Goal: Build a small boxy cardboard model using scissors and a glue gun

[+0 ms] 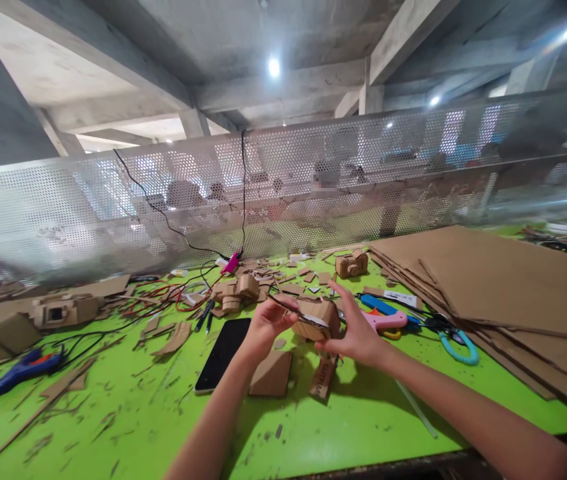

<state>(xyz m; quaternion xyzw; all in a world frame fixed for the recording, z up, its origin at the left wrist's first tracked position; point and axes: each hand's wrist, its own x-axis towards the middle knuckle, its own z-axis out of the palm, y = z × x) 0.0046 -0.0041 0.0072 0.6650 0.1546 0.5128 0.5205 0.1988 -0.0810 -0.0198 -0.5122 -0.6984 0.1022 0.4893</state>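
Note:
Above the green table, my left hand (269,325) pinches the edge of a small rounded cardboard model (316,313). A thin dark-edged strip and a white patch show along its near side. On the other side my right hand (356,328) grips the model, thumb below it and a finger raised behind. A flat cardboard piece (271,375) and a printed cardboard strip (322,380) lie on the table just under the hands. Left of them rests a black phone (223,353). Scissors with a pink handle (386,321) lie close behind my right hand.
Cardboard cameras (351,265) stand among scraps at the back. A blue glue gun (26,370) with cords lies left. Large cardboard sheets (508,287) are stacked right, near scissors with a turquoise handle (458,347). A perforated metal screen (283,193) borders the far edge.

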